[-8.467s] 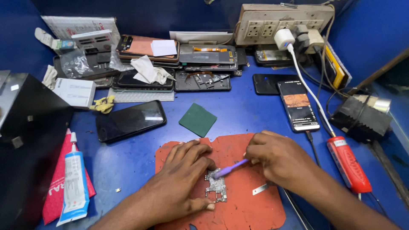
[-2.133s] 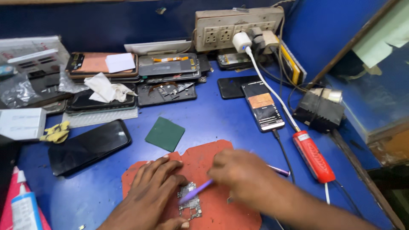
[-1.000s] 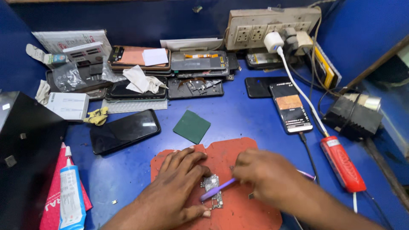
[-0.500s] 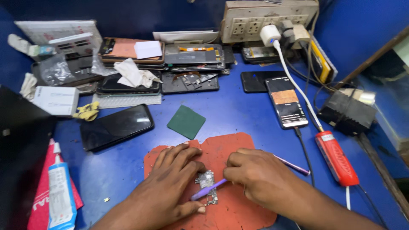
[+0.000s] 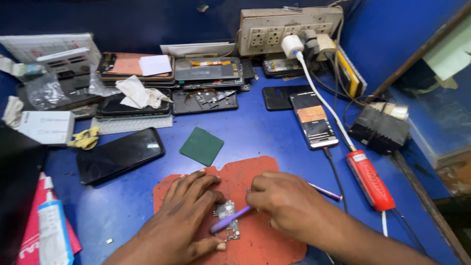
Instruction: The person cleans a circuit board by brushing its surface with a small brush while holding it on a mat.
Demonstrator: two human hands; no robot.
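A small phone circuit board [image 5: 227,220] lies on a worn red mat [image 5: 255,240] near the front of the blue bench. My left hand [image 5: 189,216] rests flat on the mat, its fingers and thumb pinning the board in place. My right hand [image 5: 282,201] is closed around a thin purple tool [image 5: 229,219] whose tip lies across the board; the tool's other end pokes out behind the hand to the right.
A dark phone [image 5: 119,154] and a green square pad [image 5: 201,145] lie behind the mat. A red-handled soldering iron [image 5: 370,180] and a plugged-in phone [image 5: 313,120] sit to the right. Stacked phone parts [image 5: 206,83] and a power strip [image 5: 289,29] line the back. A glue tube [image 5: 54,230] lies at left.
The view has shifted slightly. Both hands have stayed on the board, with the purple tool making small movements across it.
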